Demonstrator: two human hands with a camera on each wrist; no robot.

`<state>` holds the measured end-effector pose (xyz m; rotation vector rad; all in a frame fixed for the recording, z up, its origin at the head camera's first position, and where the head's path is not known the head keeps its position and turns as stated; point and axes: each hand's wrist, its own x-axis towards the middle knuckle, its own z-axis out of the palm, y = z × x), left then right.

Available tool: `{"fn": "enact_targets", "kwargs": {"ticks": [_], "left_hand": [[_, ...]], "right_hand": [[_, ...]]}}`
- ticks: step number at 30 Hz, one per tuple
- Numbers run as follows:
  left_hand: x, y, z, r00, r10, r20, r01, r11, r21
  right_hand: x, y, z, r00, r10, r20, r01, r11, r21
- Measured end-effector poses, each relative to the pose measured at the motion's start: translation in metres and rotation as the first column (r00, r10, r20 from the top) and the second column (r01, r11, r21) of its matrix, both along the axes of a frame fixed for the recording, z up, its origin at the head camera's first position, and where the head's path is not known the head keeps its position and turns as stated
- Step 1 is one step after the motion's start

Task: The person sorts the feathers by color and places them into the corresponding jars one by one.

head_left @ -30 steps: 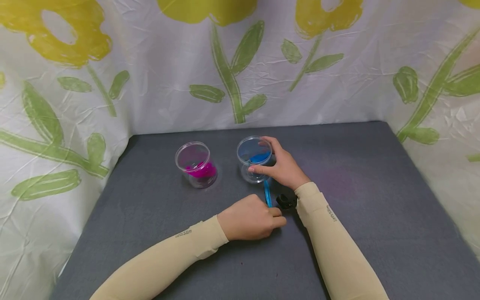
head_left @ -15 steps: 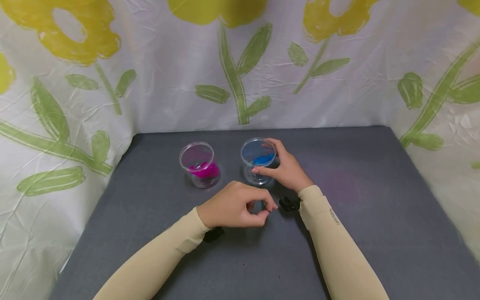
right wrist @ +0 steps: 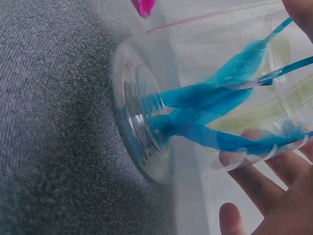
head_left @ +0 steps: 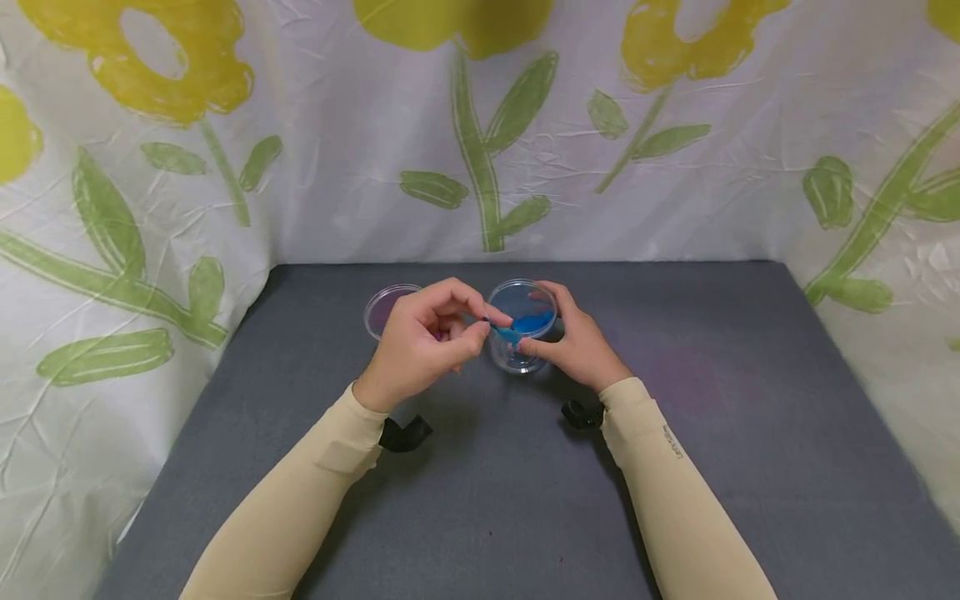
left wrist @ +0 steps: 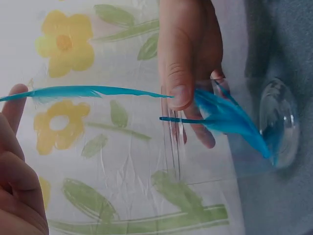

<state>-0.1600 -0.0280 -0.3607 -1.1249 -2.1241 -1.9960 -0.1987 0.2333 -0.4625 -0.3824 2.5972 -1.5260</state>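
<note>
A blue feather is pinched between the thumb and fingertips of my left hand, its far end at the rim of a clear plastic cup. More blue feathers stand in this cup, leaning against its wall with their ends at its base. My right hand grips the cup from the right, thumb at the near side and fingers behind. To the left stands a second clear cup, mostly hidden behind my left hand. Something bright pink shows at the top of the right wrist view.
Both cups stand on a dark grey table. A white curtain with yellow flowers and green leaves rises behind the table and along its sides. A black strap hangs at my left wrist and another black piece at my right.
My left hand has picked the blue feather up from the table in front of the cup and brought it up to the cup's rim. The right hand keeps its hold on the cup.
</note>
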Motion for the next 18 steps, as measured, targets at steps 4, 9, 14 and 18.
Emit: {"fn": "enact_targets", "kwargs": {"ticks": [4,9,14,18], "left_hand": [[-0.002,-0.001,0.002,0.999,0.028,0.016,-0.029,0.999,0.019],[-0.004,-0.005,0.003,0.995,0.092,0.044,-0.094,0.995,0.041],[-0.008,-0.007,0.003,0.989,0.144,0.028,-0.145,0.989,0.028],[-0.012,-0.007,-0.001,0.988,0.148,0.045,-0.149,0.988,0.029]], "right_hand": [[0.003,-0.003,0.000,1.000,-0.018,0.017,0.018,1.000,-0.005],[0.005,-0.008,-0.002,0.999,-0.004,0.039,0.004,1.000,-0.008],[0.005,-0.011,-0.003,0.999,0.001,0.032,-0.001,1.000,-0.012],[0.004,-0.011,-0.003,1.000,-0.003,0.031,0.003,1.000,-0.014]]}}
